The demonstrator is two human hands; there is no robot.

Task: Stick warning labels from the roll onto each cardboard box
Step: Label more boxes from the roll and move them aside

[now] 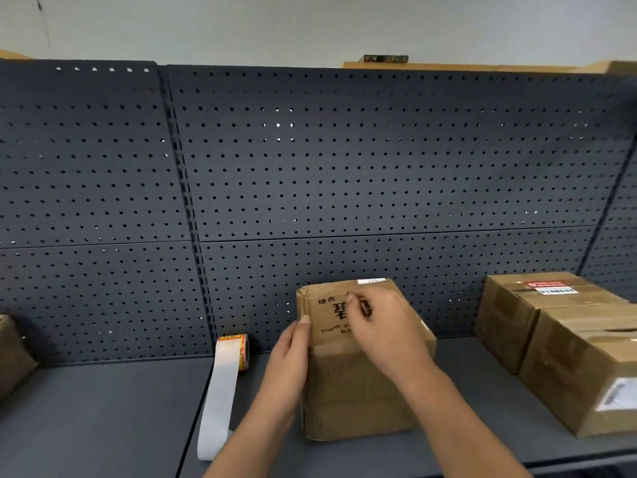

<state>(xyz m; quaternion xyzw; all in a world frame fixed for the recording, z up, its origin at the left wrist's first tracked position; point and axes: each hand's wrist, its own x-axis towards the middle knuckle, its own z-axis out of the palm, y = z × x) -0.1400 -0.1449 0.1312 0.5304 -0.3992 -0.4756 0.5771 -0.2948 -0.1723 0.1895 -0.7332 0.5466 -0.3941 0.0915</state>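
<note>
left hand [291,357], right hand [382,326] on box [358,401]

We stood in a stockroom or shop: dark pegboard [344,167] backed a grey metal shelf [103,408] stacked with taped cardboard boxes [568,357].

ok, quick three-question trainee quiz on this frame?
1. True or false: the roll stands right of the middle box.
2. Which box carries a red-and-white label on top? A) rear right box B) middle box C) neither
3. Fill in: the left hand rests on the middle box's ___ side.
Key: 1 false, it stands left; 2 A; 3 left.
</note>
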